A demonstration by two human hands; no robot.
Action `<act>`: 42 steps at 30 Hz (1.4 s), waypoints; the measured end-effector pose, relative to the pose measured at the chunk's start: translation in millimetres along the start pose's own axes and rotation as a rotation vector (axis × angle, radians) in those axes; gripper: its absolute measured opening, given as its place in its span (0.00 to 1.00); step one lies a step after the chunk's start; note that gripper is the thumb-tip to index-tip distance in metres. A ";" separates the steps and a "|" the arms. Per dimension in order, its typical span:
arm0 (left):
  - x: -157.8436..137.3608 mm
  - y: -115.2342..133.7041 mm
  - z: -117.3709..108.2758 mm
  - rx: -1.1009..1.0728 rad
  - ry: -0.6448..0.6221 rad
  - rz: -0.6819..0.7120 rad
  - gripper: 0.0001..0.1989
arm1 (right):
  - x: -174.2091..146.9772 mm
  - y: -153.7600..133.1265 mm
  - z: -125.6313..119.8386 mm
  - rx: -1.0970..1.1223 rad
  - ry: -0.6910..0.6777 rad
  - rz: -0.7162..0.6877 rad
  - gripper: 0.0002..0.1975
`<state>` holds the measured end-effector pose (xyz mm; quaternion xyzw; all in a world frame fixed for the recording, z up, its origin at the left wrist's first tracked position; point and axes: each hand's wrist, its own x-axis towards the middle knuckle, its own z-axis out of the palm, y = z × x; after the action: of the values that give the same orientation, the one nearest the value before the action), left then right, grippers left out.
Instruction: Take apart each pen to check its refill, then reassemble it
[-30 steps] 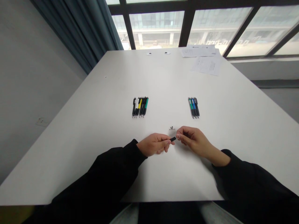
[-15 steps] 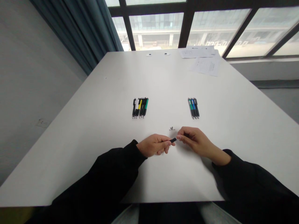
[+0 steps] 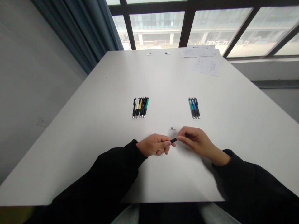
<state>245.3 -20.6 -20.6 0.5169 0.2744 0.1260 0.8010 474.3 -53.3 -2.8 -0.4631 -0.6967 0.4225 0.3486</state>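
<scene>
My left hand (image 3: 156, 145) is closed around a black pen (image 3: 173, 140), whose dark grip end sticks out to the right between thumb and fingers. At that end the thumb and forefinger of my right hand (image 3: 195, 140) are pinched together, covering the pen's very end. Just beyond the fingers, a few tiny metallic pen parts (image 3: 172, 128) lie on the table, one thin and long, another short and dark. Most of the pen's body is hidden inside my left hand.
On the white table (image 3: 98, 124), a row of several pens (image 3: 140, 107) lies to the left, and a smaller group of pens (image 3: 194, 108) to the right. Papers (image 3: 205, 60) rest at the far right edge by the window. A blue curtain (image 3: 81, 31) hangs at the far left.
Both hands stay nearly where they were, still together at the pen's end. The view has shifted very slightly; the pens and small parts lie as before.
</scene>
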 end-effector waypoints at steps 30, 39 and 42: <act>3.2 -7.4 -4.4 -0.283 0.025 0.136 0.23 | 17.0 26.1 6.4 -0.492 0.090 -0.105 0.08; -1.1 -3.4 -2.4 -0.170 0.081 0.082 0.25 | 9.9 16.1 0.1 -0.141 0.007 0.010 0.10; -3.4 -2.9 0.1 -0.115 0.049 0.055 0.22 | 4.3 19.5 -8.3 0.173 0.013 0.152 0.13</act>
<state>242.4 -23.6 -22.1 0.4743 0.2719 0.1761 0.8186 487.0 -42.8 -16.9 -0.4855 -0.6181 0.5034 0.3589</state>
